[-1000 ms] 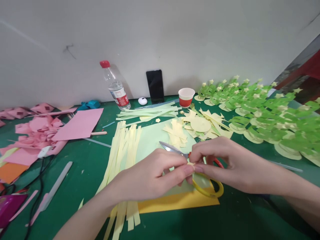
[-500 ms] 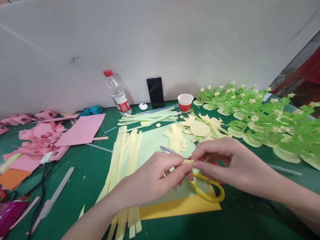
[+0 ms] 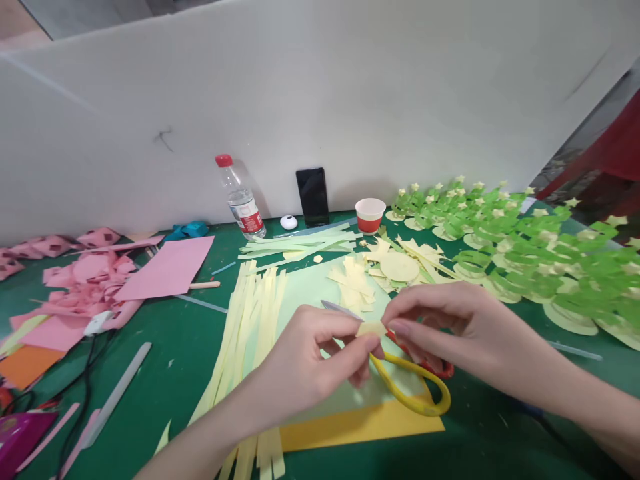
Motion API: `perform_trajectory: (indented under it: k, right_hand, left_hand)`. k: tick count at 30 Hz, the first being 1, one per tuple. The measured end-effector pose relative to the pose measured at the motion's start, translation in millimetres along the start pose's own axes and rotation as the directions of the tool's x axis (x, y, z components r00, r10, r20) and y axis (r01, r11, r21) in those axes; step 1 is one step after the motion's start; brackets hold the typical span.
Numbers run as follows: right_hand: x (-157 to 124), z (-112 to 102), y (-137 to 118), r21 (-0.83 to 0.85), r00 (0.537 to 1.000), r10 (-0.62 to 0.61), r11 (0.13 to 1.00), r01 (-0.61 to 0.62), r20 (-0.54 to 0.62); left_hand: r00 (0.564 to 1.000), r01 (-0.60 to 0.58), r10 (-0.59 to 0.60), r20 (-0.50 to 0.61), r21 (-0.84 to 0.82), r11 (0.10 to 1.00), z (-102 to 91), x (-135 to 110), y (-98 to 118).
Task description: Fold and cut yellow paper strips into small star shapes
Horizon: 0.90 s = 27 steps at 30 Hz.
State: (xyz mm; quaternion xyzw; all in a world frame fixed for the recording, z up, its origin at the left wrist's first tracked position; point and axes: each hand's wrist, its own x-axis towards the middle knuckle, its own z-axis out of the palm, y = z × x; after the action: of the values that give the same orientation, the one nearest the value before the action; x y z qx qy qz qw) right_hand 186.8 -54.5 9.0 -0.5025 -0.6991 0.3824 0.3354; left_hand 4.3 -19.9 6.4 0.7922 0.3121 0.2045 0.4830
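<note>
A small folded piece of pale yellow paper (image 3: 372, 329) is pinched between the thumb and fingers of my left hand (image 3: 325, 347). At the paper's right end, the thumb and fingertips of my right hand (image 3: 445, 323) are closed on it too. Beneath both hands lie scissors (image 3: 411, 395) with yellow and red handles, their blades pointing up-left and partly covered by my fingers. They rest on a pale green sheet (image 3: 300, 287), over an orange-yellow sheet (image 3: 350, 427). Long cream paper strips (image 3: 250, 320) run down the sheet's left side.
Paper scraps and a round disc (image 3: 400, 267) lie beyond my hands. Rows of green paper trees (image 3: 540, 247) stand at right. A bottle (image 3: 245, 210), phone (image 3: 313, 197) and paper cup (image 3: 371, 217) line the wall. Pink paper (image 3: 170, 270) and a glue stick (image 3: 117, 393) are left.
The folded paper has turned between my fingers and now shows a broader face. My hands have stayed close together over the scissors. The whole view has shifted slightly downward.
</note>
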Motion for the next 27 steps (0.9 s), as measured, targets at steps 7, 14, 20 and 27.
perform_trajectory:
  k: [7, 14, 20, 27]
  right_hand:
    - [-19, 22, 55, -0.723, 0.992, -0.022, 0.683, 0.106, 0.125]
    - [-26, 56, 93, -0.755, 0.994, 0.067, 0.655, 0.022, 0.088]
    - [-18, 48, 75, -0.655, 0.969, 0.243, 0.739, -0.157, 0.043]
    - [-17, 29, 43, -0.389, 0.985, 0.170, 0.909, -0.146, 0.026]
  left_hand:
    - [0.988, -0.085, 0.056, -0.146, -0.198, 0.977, -1.5, -4, -3]
    - [0.957, -0.152, 0.074, -0.279, -0.270, 0.951, -2.9, -10, 0]
    - [0.910, -0.215, 0.140, -0.391, -0.156, 0.964, -1.2, -12, 0]
    - [0.859, -0.302, 0.266, -0.437, -0.014, 0.953, -3.3, -13, -5]
